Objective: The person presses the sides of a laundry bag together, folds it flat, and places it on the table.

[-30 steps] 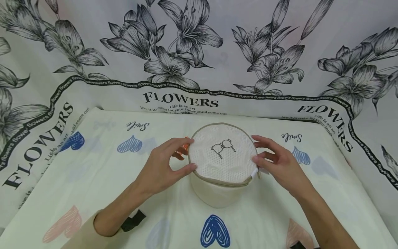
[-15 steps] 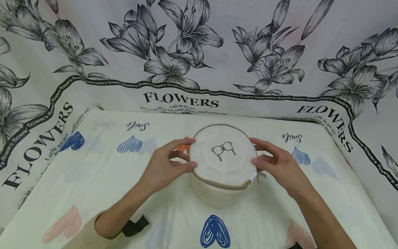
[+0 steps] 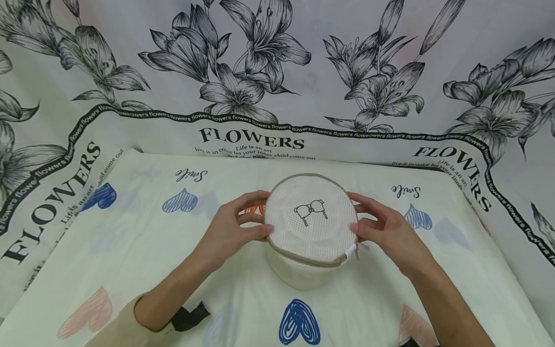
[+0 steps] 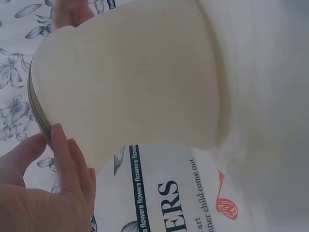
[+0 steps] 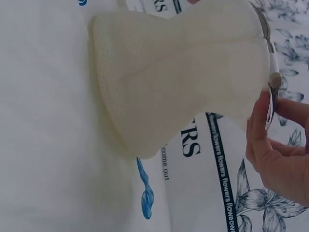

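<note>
A round white mesh laundry bag (image 3: 310, 233) stands upright on the cloth, its zipped lid facing up and edged in grey-beige. A thin dark outline like a pair of glasses is stitched on the lid. My left hand (image 3: 231, 224) pinches the left rim, thumb on top and fingers against the side. On the right rim, my right hand (image 3: 390, 229) pinches likewise, close to the zip pull (image 5: 275, 79). Both wrist views show the soft wall of the bag (image 4: 130, 77) curving inward at its middle.
A white cloth (image 3: 143, 250) printed with hearts covers the table. Behind it hangs a curtain (image 3: 316, 86) with black lily drawings and lettering. A black strap (image 3: 188, 316) shows by the left sleeve (image 3: 134, 323).
The lid has shifted slightly down toward the person, and both hands have moved a little with it. Both still hold the rim of the laundry bag.
</note>
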Tool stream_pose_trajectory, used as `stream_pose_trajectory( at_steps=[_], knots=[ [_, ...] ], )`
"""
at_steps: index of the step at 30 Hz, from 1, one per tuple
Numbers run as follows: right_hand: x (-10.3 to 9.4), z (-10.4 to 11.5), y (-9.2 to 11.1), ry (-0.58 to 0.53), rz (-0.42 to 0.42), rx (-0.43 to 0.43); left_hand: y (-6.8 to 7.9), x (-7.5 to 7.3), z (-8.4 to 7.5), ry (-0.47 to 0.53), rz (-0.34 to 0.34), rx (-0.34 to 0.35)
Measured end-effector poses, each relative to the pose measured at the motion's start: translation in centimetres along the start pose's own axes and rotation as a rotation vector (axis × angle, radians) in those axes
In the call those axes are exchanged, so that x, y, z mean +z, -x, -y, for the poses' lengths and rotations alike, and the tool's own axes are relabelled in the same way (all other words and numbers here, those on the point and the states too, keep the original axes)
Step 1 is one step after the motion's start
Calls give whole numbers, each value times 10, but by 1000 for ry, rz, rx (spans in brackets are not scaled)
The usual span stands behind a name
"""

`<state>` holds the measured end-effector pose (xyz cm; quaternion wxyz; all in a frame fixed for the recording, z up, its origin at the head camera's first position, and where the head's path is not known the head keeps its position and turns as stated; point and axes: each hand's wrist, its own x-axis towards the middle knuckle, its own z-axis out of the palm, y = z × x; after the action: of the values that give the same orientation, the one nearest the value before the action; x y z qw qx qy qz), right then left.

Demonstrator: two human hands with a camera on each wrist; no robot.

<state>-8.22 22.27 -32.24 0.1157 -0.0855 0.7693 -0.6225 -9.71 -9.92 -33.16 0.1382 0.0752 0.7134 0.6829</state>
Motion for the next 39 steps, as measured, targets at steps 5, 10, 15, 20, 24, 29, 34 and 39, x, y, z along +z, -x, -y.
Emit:
stream_pose_trajectory(
  at_steps=[5,10,15,20,24,29,34,39],
  knots=[
    [2,-4,-1,-2,3,28,-1,1,1,23,9,-2],
    [2,-5,0,34,-26,40,-4,1,3,24,8,-12],
    [2,-6,-1,2,-49,27,-6,1,5,26,0,-15],
    [2,-8,-2,-15,-35,25,-7,1,6,26,-25,-23],
    [2,-11,-1,-10,-18,38,-4,2,8,1,-11,-56],
    [2,-17,-1,-37,-9,52,-4,5,9,5,40,-83],
    [4,-22,0,-50,-19,54,-6,6,13,9,34,-86],
    [6,-26,1,-51,-44,70,-8,6,17,3,26,-70]
  ],
)
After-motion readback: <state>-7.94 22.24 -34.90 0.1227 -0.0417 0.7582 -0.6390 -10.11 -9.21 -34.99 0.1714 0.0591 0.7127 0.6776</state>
